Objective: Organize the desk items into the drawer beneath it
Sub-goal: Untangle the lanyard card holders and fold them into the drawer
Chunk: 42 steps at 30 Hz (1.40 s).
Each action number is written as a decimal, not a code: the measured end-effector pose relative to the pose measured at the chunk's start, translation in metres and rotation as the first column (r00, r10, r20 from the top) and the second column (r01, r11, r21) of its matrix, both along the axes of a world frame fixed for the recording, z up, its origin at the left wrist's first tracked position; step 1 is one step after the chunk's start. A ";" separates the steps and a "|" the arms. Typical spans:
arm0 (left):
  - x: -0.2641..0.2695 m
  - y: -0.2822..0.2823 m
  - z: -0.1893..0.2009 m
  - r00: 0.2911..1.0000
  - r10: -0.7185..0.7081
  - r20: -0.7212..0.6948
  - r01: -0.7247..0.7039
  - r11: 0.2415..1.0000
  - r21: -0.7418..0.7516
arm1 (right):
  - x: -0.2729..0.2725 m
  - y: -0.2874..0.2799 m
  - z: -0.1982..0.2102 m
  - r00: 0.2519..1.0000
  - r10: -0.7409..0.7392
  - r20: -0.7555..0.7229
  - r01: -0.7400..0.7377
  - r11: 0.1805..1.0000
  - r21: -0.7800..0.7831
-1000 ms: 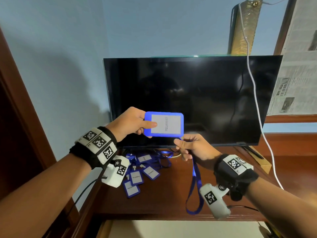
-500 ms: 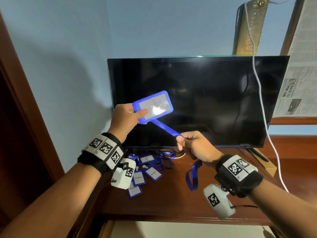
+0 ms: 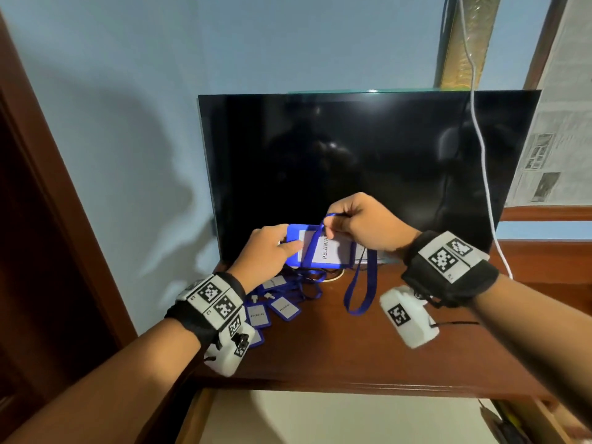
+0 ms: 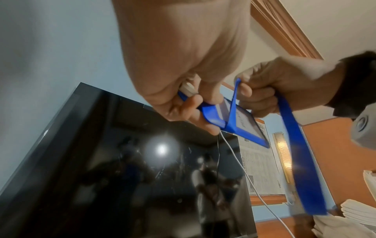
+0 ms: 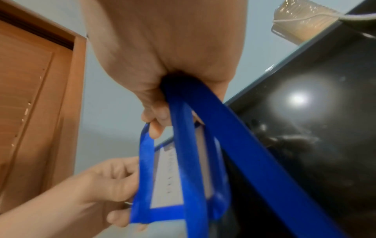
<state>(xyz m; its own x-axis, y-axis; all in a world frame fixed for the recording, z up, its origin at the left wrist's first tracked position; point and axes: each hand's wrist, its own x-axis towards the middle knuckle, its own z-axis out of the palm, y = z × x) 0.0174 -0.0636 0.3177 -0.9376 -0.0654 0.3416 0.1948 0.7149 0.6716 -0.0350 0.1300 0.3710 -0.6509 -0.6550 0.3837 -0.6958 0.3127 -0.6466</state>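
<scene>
A blue badge holder (image 3: 333,251) with a white card reading "PELAWAT" is held in the air above the desk, in front of the screen. My left hand (image 3: 272,251) grips its left end, thumb on top. My right hand (image 3: 362,222) pinches the blue lanyard (image 3: 358,293), one strand crossing the card face and a loop hanging down toward the desk. In the left wrist view the badge holder (image 4: 234,124) sits between my left fingers and the lanyard (image 4: 301,161) trails from the right hand. In the right wrist view the lanyard (image 5: 203,145) runs out of my fist over the badge holder (image 5: 183,185).
Several more blue badge holders with lanyards (image 3: 282,302) lie in a heap at the desk's back left. A black screen (image 3: 368,171) stands at the back of the wooden desk (image 3: 320,354). A white cable (image 3: 487,187) hangs at the right. The open drawer (image 3: 336,418) shows below the desk edge.
Both hands came down and together. The badge holder now lies flat and lower, and the right hand has brought the lanyard up over the card face.
</scene>
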 end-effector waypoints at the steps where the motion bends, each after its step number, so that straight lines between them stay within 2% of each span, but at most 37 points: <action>1: 0.003 0.001 0.004 0.999 -0.031 0.027 0.031 1.000 0.001 | -0.003 0.002 0.001 0.999 -0.031 -0.007 0.031 0.999 0.024; 4: 0.010 0.000 0.015 0.975 -0.177 0.136 0.177 0.984 0.014 | -0.011 0.011 0.001 0.995 -0.098 -0.023 0.099 0.994 0.047; 7: 0.018 0.002 0.026 0.937 -0.278 0.213 0.278 0.960 0.032 | -0.012 0.019 -0.003 0.993 -0.030 0.113 0.027 0.999 0.026; 10: 0.020 0.006 0.035 0.925 -0.318 0.206 0.289 0.944 0.161 | -0.013 0.020 -0.009 0.981 0.045 0.191 -0.040 0.999 -0.031; 12: 0.022 0.009 0.038 0.930 -0.333 0.154 0.290 0.925 0.245 | -0.011 0.018 -0.012 0.965 0.136 0.223 -0.113 0.987 -0.114; 14: 0.023 0.012 0.041 0.938 -0.338 0.078 0.298 0.901 0.315 | -0.007 0.018 -0.019 0.952 0.144 0.269 -0.089 0.974 -0.207; 16: 0.022 0.015 0.042 0.955 -0.295 -0.003 0.272 0.877 0.396 | -0.001 0.016 -0.027 0.922 0.120 0.368 -0.010 0.958 -0.286; 18: 0.018 0.015 0.043 0.974 -0.218 -0.060 0.221 0.856 0.468 | 0.002 0.010 -0.035 0.851 0.241 0.466 -0.076 0.936 -0.344; 20: 0.015 0.018 0.044 0.982 -0.159 -0.098 0.186 0.828 0.529 | 0.004 0.000 -0.038 0.815 0.296 0.498 -0.098 0.918 -0.385; 22: 0.011 0.021 0.045 0.988 -0.099 -0.120 0.152 0.782 0.604 | 0.006 -0.010 -0.040 0.828 0.308 0.469 -0.111 0.910 -0.400; 24: 0.008 0.024 0.045 0.990 -0.061 -0.126 0.131 0.733 0.667 | 0.009 -0.017 -0.044 0.876 0.287 0.387 -0.153 0.927 -0.342; 28: 0.001 0.027 0.042 0.994 0.013 -0.104 0.069 0.664 0.745 | 0.010 -0.024 -0.041 0.949 0.145 0.281 -0.090 0.976 -0.198; 31: -0.003 0.027 0.039 0.985 0.095 -0.143 0.036 0.705 0.708 | 0.012 -0.026 -0.035 0.976 0.074 0.203 -0.058 0.995 -0.087; 34: -0.008 0.021 0.034 0.963 0.157 -0.217 0.002 0.804 0.594 | 0.016 -0.025 -0.027 0.987 0.047 0.151 -0.052 0.998 0.028; 36: -0.010 0.016 0.028 0.947 0.183 -0.264 -0.046 0.890 0.453 | 0.020 -0.025 -0.020 0.988 0.056 0.147 -0.068 0.995 0.074; 38: -0.011 0.012 0.022 0.942 0.178 -0.284 -0.106 0.962 0.251 | 0.021 -0.023 -0.014 0.983 0.075 0.167 -0.090 0.992 0.084; 40: -0.010 0.008 0.015 0.962 0.130 -0.241 -0.113 0.990 0.082 | 0.021 -0.018 -0.008 0.982 0.079 0.172 -0.095 0.991 0.090; 42: -0.006 0.005 0.010 0.988 0.069 -0.141 -0.077 0.996 -0.048 | 0.018 -0.014 -0.003 0.988 0.065 0.141 -0.084 0.988 0.131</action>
<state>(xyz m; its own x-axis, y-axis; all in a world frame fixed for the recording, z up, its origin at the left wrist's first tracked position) 0.0117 -0.0581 0.3281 -0.8743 -0.1098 0.4729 0.2296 0.7647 0.6021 -0.0170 0.1160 0.3682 -0.6383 -0.7434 0.1996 -0.6293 0.3547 -0.6915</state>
